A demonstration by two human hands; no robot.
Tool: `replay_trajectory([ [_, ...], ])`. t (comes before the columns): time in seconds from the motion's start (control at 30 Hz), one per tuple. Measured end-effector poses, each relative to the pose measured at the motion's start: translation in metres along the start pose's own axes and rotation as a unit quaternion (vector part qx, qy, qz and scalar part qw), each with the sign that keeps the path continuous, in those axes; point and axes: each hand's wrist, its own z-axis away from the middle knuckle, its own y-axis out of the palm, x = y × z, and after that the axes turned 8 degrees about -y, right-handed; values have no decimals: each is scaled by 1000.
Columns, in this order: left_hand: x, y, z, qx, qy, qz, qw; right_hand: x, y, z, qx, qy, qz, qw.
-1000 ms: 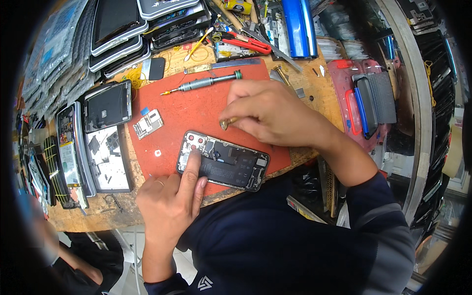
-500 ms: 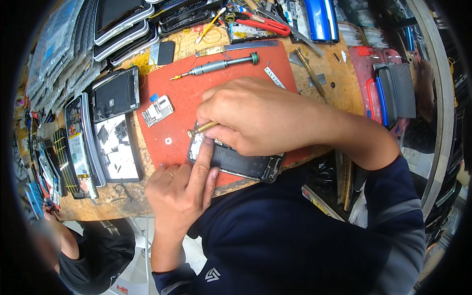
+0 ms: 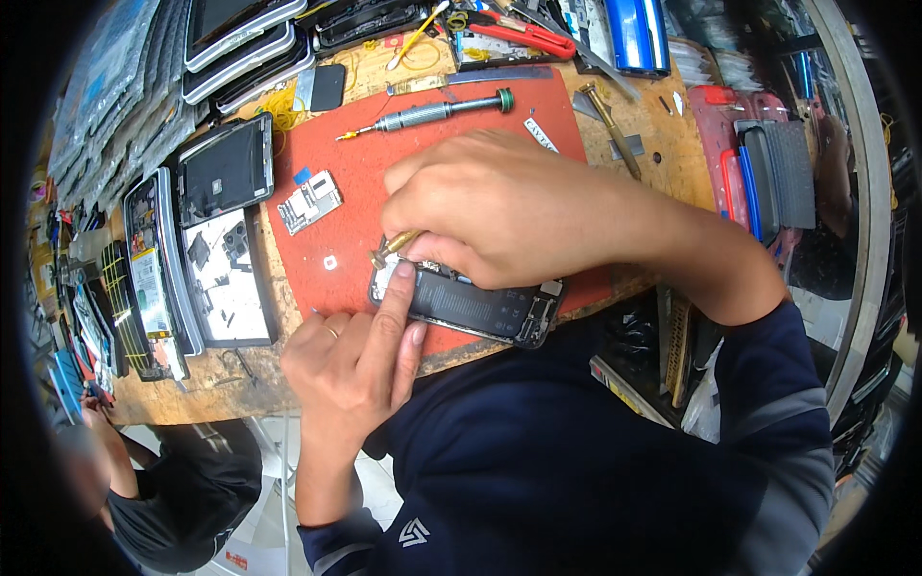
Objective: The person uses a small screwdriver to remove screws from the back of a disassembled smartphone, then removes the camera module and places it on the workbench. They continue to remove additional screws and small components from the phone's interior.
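Note:
An opened phone [image 3: 461, 305], its black battery showing, lies tilted at the near edge of a red mat [image 3: 360, 173]. My left hand [image 3: 351, 370] holds it at its left end, index finger stretched over the frame and thumb by the near edge. The other left fingers are curled. My right hand [image 3: 480, 206] is closed around a slim brass-coloured tool [image 3: 396, 247], whose flared end sticks out to the left. Its working tip is hidden under the hand, above the phone's far side. A loose metal-shielded circuit board [image 3: 311, 204] rests on the mat, left of my right hand.
A grey screwdriver [image 3: 427, 113] lies across the mat's far part. Opened devices [image 3: 226, 278] and stacked frames [image 3: 240, 62] crowd the left. Red-handled pliers [image 3: 523, 34] lie at the back, a brass tool [image 3: 613, 134] at right. Another person [image 3: 182, 490] is at lower left.
The brass tool's flared end has tipped slightly and shifted a little right. The left finger stays on the phone. The whole view has moved slightly.

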Motion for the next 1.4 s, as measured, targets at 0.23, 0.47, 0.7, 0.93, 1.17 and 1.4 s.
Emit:
replay_trajectory([
  [0.23, -2, 0, 0, 4, -8, -16, 1000, 8, -16, -19, 84, -21, 87, 992],
  [0.47, -1, 1, 1, -13, 5, 2, 1000, 15, -27, -33, 100, -78, 133, 983],
  [0.7, -7, 1, 1, -18, 6, 13, 1000, 21, -25, -31, 83, -64, 123, 987],
  [0.93, -13, 4, -4, 5, -14, -6, 1000, 7, -17, -28, 33, -61, 98, 993],
  [1.17, -14, 6, -5, -17, -20, 10, 1000, 8, -25, -46, 156, 32, 86, 984],
  [1.4, -24, 4, -11, -3, -29, -18, 999, 9, -29, -58, 206, 31, 86, 974],
])
